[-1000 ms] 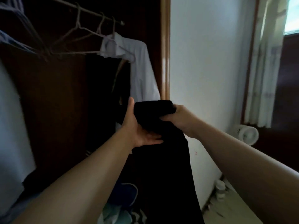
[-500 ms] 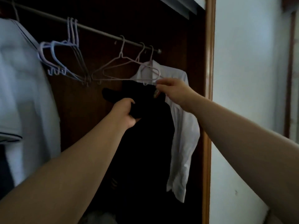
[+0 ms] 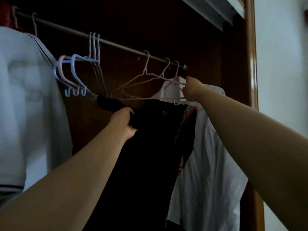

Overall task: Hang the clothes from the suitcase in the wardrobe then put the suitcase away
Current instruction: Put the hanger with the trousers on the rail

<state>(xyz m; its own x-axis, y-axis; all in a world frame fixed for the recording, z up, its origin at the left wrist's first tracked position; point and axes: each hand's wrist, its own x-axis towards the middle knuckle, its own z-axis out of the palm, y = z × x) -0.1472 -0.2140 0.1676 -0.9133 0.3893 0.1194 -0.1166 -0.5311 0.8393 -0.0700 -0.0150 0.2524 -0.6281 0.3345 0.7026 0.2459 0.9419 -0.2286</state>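
Black trousers [image 3: 150, 147] hang down in front of the open wardrobe, gripped near the waistband by my left hand [image 3: 124, 121]. My right hand [image 3: 191, 89] is closed on the right end of a thin pink wire hanger [image 3: 141, 87] that hangs on the metal rail [image 3: 116, 45]. The trousers' waistband lies just under the hanger's bottom bar. A white shirt [image 3: 211, 147] hangs on the rail behind my right arm. The suitcase is out of view.
Several empty lilac and pink plastic hangers [image 3: 73, 75] hang left of centre on the rail. A pale grey T-shirt [image 3: 25, 105] hangs at the far left. The wardrobe's brown frame [image 3: 250, 80] and a white wall [image 3: 283, 64] stand to the right.
My view has turned from the room up into the wardrobe. Both hands rose with the trousers; my right hand let go of them and took hold of the pink hanger.
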